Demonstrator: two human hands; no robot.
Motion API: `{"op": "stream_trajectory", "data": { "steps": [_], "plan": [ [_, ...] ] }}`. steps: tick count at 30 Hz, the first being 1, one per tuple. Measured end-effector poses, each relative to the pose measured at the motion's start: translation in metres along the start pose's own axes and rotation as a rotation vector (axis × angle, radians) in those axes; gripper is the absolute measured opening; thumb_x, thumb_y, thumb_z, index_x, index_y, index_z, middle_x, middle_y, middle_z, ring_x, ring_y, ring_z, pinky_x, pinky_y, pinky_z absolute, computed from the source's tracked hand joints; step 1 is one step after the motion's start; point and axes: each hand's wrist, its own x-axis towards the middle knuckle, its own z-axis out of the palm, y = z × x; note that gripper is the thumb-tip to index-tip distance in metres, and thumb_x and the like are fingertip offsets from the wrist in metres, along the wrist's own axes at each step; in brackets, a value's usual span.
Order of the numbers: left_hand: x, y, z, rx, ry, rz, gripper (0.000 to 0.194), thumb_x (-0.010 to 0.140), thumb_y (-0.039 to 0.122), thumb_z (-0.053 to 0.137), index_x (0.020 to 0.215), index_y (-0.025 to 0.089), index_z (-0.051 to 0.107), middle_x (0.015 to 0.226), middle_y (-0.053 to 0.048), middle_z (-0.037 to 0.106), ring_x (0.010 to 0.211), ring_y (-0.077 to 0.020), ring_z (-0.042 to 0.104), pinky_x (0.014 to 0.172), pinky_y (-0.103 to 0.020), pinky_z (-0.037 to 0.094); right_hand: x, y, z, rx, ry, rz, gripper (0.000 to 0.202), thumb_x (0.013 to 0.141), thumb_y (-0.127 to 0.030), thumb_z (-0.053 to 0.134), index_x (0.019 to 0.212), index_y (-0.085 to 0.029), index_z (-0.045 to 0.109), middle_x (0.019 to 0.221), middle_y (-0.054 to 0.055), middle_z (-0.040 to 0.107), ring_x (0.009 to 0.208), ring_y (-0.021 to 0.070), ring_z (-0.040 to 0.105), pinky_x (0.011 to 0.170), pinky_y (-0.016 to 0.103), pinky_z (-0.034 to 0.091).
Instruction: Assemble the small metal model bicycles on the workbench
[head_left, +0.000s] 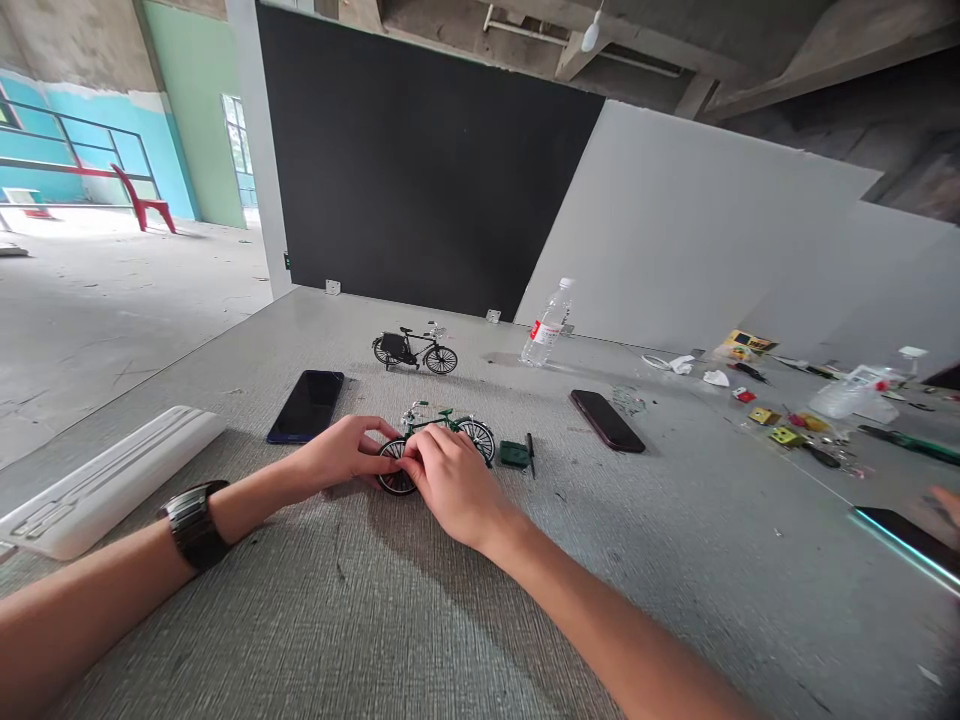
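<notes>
- Working over a grey, textured worktop (300, 620), faced by a black-and-grey partition (427, 160), under a bare concrete ceiling (637, 20), with a red chair (142, 205) far to the left.
- Looking toward a clear, red-labelled bottle (546, 335) near the partition; unable to tell how full.
- Gripping a green model bicycle (445, 413) near the worktop's middle, by its front wheel, with the left hand (341, 450); pinching the same wheel between thumb and fingers of the right hand (454, 480).

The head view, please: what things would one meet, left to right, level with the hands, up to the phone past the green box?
Long white object, first phone, green model bicycle, green box, second phone.
</notes>
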Motion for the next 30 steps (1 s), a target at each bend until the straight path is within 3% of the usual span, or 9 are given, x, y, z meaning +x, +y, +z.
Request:
{"op": "stream_trajectory", "data": {
  "steps": [10,30],
  "plan": [
    [-0.0027,0.0042,0.0016,0.012,0.015,-0.022,0.039,0.073,0.031,0.078,0.102,0.015,0.058,0.064,0.001,0.072,0.058,-0.0160,0.064,0.054,-0.024,0.042,0.0002,-0.0005,0.0004,0.087,0.017,0.066,0.007,0.097,-0.023,0.055,0.092,-0.019,0.059,0.094,0.002,0.067,0.089,0.0170,0.060,0.078,0.033,0.040],
    [-0.0005,0.0016,0.0006,-0.024,-0.016,-0.015,0.037,0.071,0.031,0.079,0.099,0.017,0.060,0.068,-0.001,0.074,0.066,-0.0187,0.068,0.062,-0.028,0.048,0.0030,-0.0057,0.0039,0.116,0.019,0.159,0.014,0.097,-0.021,0.048,0.088,-0.020,0.059,0.093,0.001,0.070,0.087,0.0166,0.061,0.076,0.033,0.033]
  ]
}}
